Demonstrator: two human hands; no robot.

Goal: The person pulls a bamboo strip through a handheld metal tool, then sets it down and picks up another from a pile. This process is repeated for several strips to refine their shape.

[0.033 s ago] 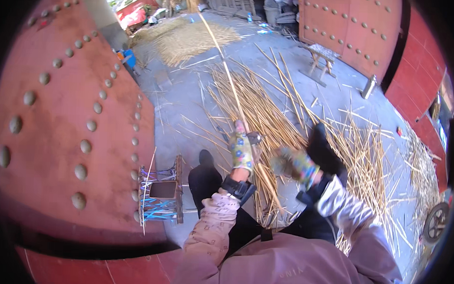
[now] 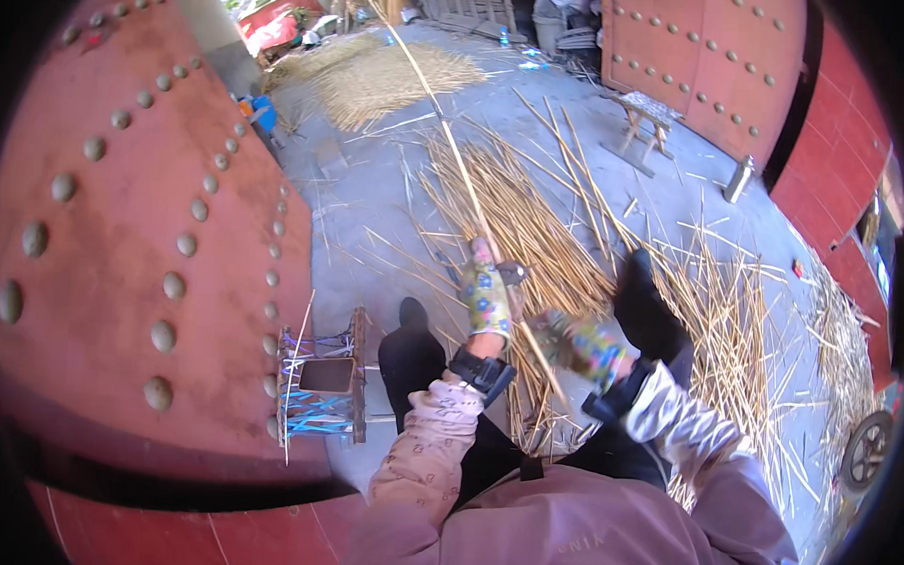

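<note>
My left hand (image 2: 486, 299), in a flowered work glove, is closed round a long pale cane stalk (image 2: 462, 173). The stalk slants from the far left, through the grip, down to between my legs. A small dark object (image 2: 512, 273) sticks out beside the left fingers; its kind is unclear. My right hand (image 2: 587, 349), gloved alike, is next to the stalk's near part. Its fingers are blurred, so I cannot tell whether they grip it. Below both hands lies a heap of tan stalks (image 2: 534, 221) on the floor.
A studded red door (image 2: 125, 251) stands at the left, with a small woven-strap stool (image 2: 326, 376) before it. More loose stalks (image 2: 719, 337) spread at the right. Farther off are a small wooden bench (image 2: 645, 120), a metal flask (image 2: 738, 179) and a straw-coloured mat (image 2: 389, 81).
My right hand has shifted slightly left, closer to the stalk's near part. The left hand keeps its hold, and the whole view has moved a little.
</note>
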